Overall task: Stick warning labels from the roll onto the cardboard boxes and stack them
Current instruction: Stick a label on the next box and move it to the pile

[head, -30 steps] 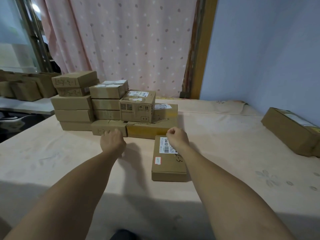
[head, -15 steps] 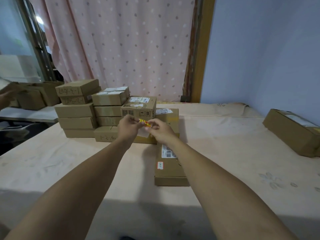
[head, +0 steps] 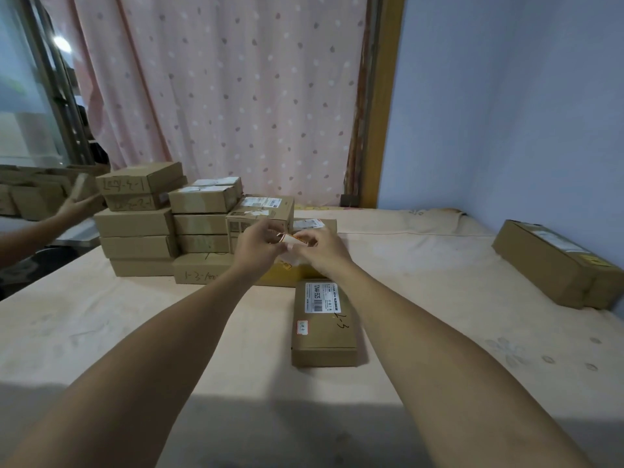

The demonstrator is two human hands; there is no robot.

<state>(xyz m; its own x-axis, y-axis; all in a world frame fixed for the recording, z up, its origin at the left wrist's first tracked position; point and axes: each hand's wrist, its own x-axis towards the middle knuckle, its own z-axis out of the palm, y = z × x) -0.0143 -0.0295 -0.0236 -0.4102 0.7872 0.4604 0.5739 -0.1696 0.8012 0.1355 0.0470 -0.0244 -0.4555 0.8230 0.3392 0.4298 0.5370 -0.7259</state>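
Both my hands are raised together above the table, in front of the box pile. My left hand [head: 258, 243] and my right hand [head: 320, 246] pinch a small red and yellow warning label [head: 289, 238] with pale backing paper between their fingertips. Below and nearer to me a flat cardboard box [head: 322, 320] lies alone on the table; it carries a white barcode label and a small red-edged sticker. A pile of cardboard boxes [head: 175, 224] stands behind my hands. I cannot see the label roll itself.
The table has a peach cloth [head: 101, 325]. A long cardboard box [head: 557, 265] lies at the right by the blue wall. Another person's hand [head: 76, 206] holds a box at the far left, near more boxes [head: 30, 194]. A pink curtain hangs behind.
My hands rose from the table beside the flat box and came together in front of the pile, now pinching the label. Another person's arm reached in from the left.
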